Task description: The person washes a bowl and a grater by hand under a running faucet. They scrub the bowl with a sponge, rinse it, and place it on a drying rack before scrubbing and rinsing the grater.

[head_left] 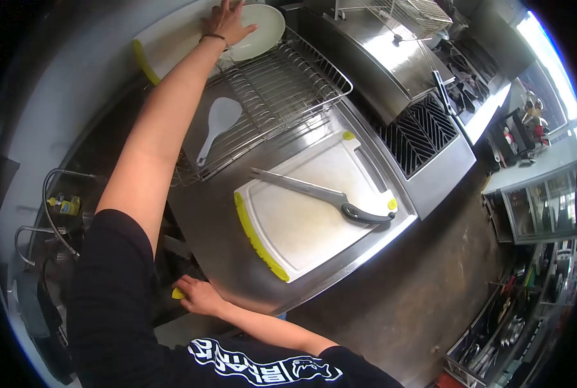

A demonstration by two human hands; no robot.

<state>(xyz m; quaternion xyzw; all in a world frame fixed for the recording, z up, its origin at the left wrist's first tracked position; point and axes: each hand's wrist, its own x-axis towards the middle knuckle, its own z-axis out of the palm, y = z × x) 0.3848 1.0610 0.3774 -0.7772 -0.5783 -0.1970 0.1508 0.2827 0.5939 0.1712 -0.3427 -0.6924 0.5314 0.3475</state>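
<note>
My left hand (229, 26) reaches far up to the back of the drying rack, fingers spread, against a white cutting board (172, 32) with a yellow-green edge and beside an oval white plate (259, 32). Down by the sink side, my right hand (201, 297) is closed on a small yellow thing (178, 293), mostly hidden by the fingers. Between the arms lies another white cutting board (308, 213) with yellow-green ends, flat on the steel counter. A long knife (308, 189) with a black handle rests across it.
The wire drying rack (288, 77) holds a white rice paddle (220, 119). Taps (49, 194) and a yellow bottle (67, 205) stand at the left. A fryer or grill unit with a black grate (418, 132) adjoins the counter. Shelves of utensils (511, 323) line the lower right.
</note>
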